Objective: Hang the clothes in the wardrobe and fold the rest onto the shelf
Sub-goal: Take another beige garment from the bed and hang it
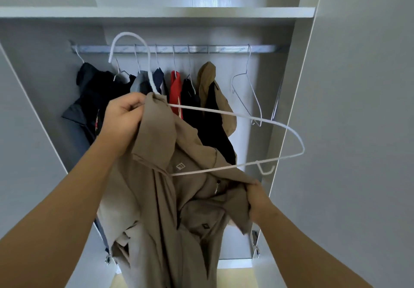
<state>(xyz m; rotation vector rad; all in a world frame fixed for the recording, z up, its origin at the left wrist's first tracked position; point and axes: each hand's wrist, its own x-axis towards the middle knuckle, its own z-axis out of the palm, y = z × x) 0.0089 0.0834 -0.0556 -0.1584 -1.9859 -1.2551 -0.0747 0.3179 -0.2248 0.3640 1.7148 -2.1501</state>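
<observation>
Grey wardrobe (44,68) panels framed a metal rail (264,48) under a shelf (156,12). A dark jacket (94,90), a red garment (175,92) and a khaki garment (207,79) hung there beside an empty wire hanger (254,95). Below the rail I held a beige coat (161,175). My left grip (125,117) clenched its collar at the neck of a white hanger (224,112), whose right arm stuck out bare. My right grip (257,198) pinched a bunched edge lower down, the rest hanging loose.

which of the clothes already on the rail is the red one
The narrow red garment midway along the rail, between a navy piece and a black one; the others are dark, grey or tan.
</observation>
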